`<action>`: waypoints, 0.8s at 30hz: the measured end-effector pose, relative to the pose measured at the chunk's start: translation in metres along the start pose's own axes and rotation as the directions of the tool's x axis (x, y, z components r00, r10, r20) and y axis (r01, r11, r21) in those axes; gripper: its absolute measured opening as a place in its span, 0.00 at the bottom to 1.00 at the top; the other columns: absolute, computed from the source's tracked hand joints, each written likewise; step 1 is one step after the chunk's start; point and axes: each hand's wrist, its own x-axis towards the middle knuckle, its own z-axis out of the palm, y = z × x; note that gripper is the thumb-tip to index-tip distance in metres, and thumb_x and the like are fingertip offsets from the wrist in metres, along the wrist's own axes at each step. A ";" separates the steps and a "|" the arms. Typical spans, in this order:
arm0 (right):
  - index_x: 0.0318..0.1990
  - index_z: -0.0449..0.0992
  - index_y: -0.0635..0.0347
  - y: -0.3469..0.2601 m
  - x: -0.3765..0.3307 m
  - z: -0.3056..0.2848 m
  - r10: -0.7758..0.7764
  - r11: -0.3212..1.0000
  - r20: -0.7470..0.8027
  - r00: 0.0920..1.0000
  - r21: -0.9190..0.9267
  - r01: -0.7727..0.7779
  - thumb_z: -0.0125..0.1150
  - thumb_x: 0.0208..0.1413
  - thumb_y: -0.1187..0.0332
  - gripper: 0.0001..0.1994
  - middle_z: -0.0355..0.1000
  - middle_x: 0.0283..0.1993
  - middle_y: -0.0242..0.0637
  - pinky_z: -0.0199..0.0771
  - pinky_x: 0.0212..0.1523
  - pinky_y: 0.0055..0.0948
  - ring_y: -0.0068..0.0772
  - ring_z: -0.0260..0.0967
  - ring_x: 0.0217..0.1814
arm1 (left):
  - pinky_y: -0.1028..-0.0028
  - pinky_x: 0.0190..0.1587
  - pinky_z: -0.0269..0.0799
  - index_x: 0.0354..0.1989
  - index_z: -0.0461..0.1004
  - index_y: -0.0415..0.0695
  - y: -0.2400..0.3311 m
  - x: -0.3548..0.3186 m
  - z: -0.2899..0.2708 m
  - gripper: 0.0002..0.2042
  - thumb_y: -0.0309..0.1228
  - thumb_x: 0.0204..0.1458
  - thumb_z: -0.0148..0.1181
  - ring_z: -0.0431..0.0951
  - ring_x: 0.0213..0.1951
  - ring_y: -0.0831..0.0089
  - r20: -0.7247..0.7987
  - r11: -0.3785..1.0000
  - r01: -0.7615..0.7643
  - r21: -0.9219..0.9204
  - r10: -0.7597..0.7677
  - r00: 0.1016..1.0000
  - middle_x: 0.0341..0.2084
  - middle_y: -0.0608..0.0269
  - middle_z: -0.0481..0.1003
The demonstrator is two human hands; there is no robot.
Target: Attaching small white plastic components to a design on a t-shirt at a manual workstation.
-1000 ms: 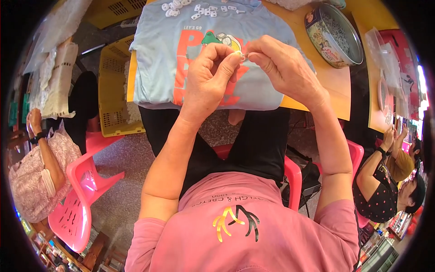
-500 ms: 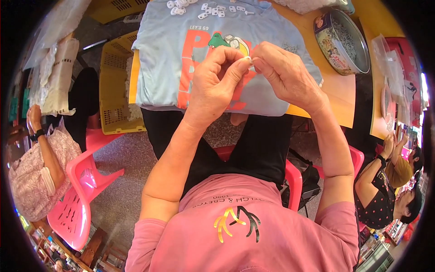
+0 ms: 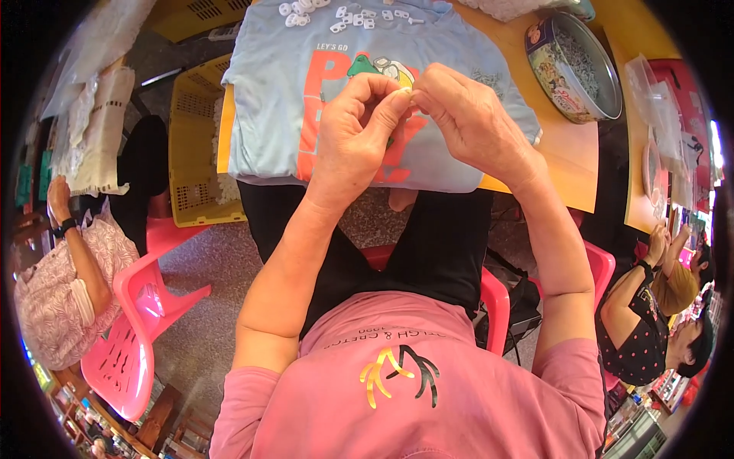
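My left hand and my right hand meet fingertip to fingertip above a light blue printed shirt spread over the orange table. Between the pinched fingers sits a small pale piece, mostly hidden, held by both hands. Several small white plastic parts lie on the shirt at its far edge, beyond my hands.
A round metal tin holding small silvery bits stands on the table to the right. A yellow plastic crate sits left of the table on the floor. A pink plastic chair and a seated person are at left; other people sit at right.
My hands stay pinched together on the small piece; they have shifted slightly nearer and lower in view, with the fingers working at it.
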 end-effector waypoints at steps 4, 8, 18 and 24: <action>0.37 0.69 0.66 -0.003 0.000 -0.006 0.025 1.000 -0.030 0.999 -0.007 -0.025 0.52 0.64 0.71 0.06 0.66 0.30 0.43 0.67 0.31 0.36 0.47 0.66 0.30 | 0.84 0.28 0.68 0.36 0.72 0.37 0.000 0.000 -0.002 0.06 0.28 0.61 0.58 0.71 0.26 0.87 0.013 1.000 0.009 0.001 -0.009 1.000 0.26 0.69 0.75; 0.41 0.71 0.65 -0.003 -0.006 -0.015 0.082 0.996 -0.024 0.996 -0.028 -0.083 0.51 0.65 0.70 0.07 0.69 0.32 0.43 0.70 0.34 0.34 0.44 0.68 0.31 | 0.83 0.29 0.68 0.36 0.72 0.38 0.001 -0.001 -0.001 0.06 0.28 0.61 0.58 0.70 0.26 0.86 0.015 0.999 -0.011 0.037 0.011 1.000 0.25 0.70 0.74; 0.36 0.67 0.66 -0.004 -0.009 -0.009 0.030 0.992 0.009 1.000 -0.122 -0.029 0.54 0.63 0.72 0.06 0.65 0.29 0.44 0.67 0.31 0.36 0.47 0.66 0.30 | 0.82 0.31 0.69 0.35 0.71 0.38 0.003 -0.003 0.001 0.05 0.27 0.61 0.57 0.68 0.25 0.86 0.024 0.989 -0.029 0.146 0.025 0.999 0.23 0.72 0.71; 0.33 0.64 0.66 -0.003 -0.008 -0.007 -0.005 0.995 0.025 1.000 -0.096 0.007 0.54 0.61 0.74 0.06 0.61 0.27 0.44 0.64 0.28 0.39 0.48 0.62 0.27 | 0.80 0.35 0.74 0.35 0.71 0.37 0.010 -0.005 0.006 0.04 0.25 0.60 0.57 0.68 0.26 0.87 0.020 0.989 0.008 0.148 -0.011 1.000 0.23 0.71 0.70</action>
